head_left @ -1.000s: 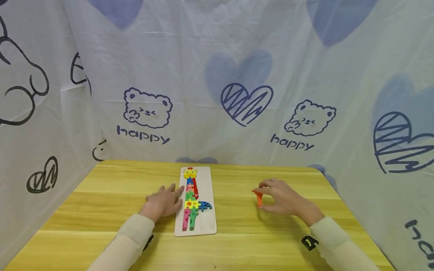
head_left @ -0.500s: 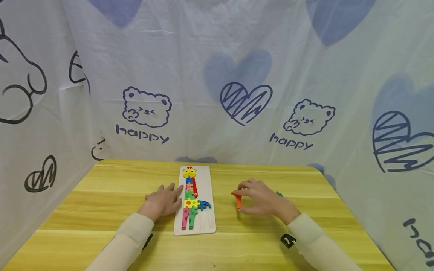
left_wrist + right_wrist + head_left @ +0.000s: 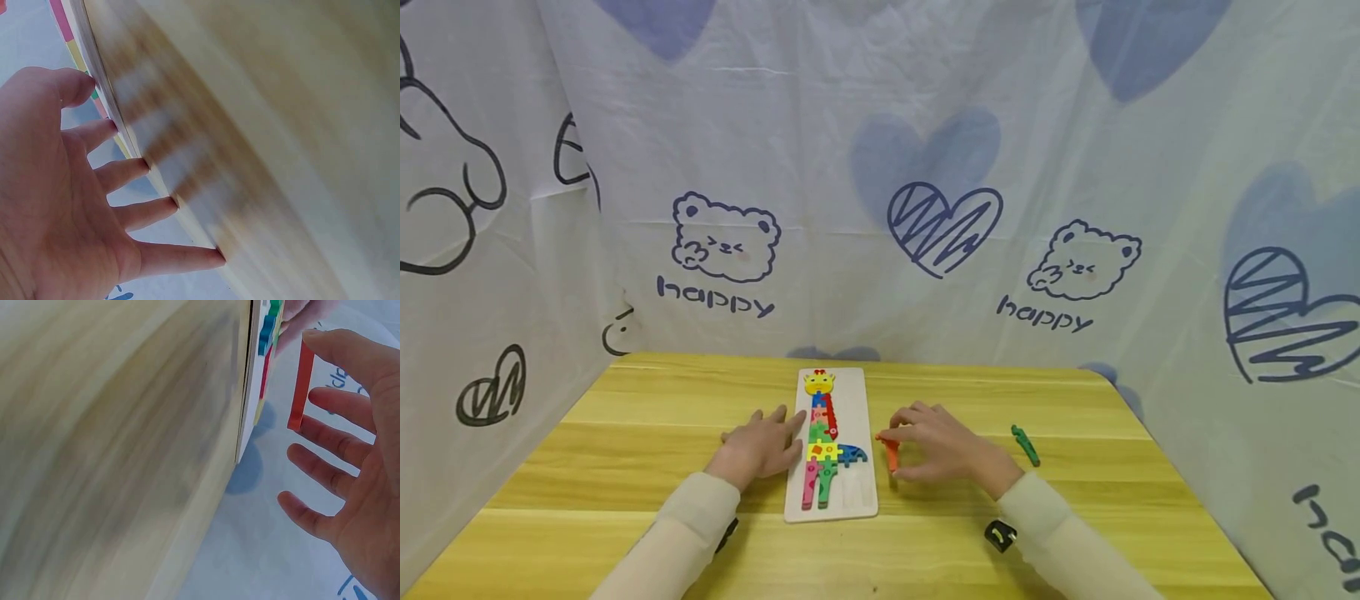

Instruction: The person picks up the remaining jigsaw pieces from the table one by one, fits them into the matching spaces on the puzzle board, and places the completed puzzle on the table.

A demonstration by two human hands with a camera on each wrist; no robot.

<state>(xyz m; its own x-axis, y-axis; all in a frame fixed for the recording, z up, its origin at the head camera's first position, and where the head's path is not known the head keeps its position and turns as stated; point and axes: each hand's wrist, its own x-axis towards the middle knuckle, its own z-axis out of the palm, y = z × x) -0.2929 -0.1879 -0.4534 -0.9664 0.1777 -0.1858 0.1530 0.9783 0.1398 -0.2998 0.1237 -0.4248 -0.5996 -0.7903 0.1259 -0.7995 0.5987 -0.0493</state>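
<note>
A white puzzle board (image 3: 850, 400) lies on the wooden table, with a giraffe of colourful jigsaw pieces fitted on it. From its yellow head (image 3: 819, 382) the giraffe runs down to a pink leg (image 3: 809, 485) and a green leg (image 3: 825, 486). Pale outlines mark the bare lower right part of the board. My left hand (image 3: 756, 450) rests beside the board's left edge, fingers spread and fingertips on the tabletop. Just right of the board, my right hand (image 3: 940, 446) pinches an orange puzzle piece (image 3: 301, 387) between thumb and fingers, held above the table.
A loose green puzzle piece (image 3: 1026, 446) lies on the table to the right of my right hand. White cloth with hearts and bears (image 3: 835, 275) hangs behind the table (image 3: 925, 542) and along both sides.
My right hand has carried the orange puzzle piece leftward, close to the board's right edge. The green piece behind it has come into view. The left hand stays in place.
</note>
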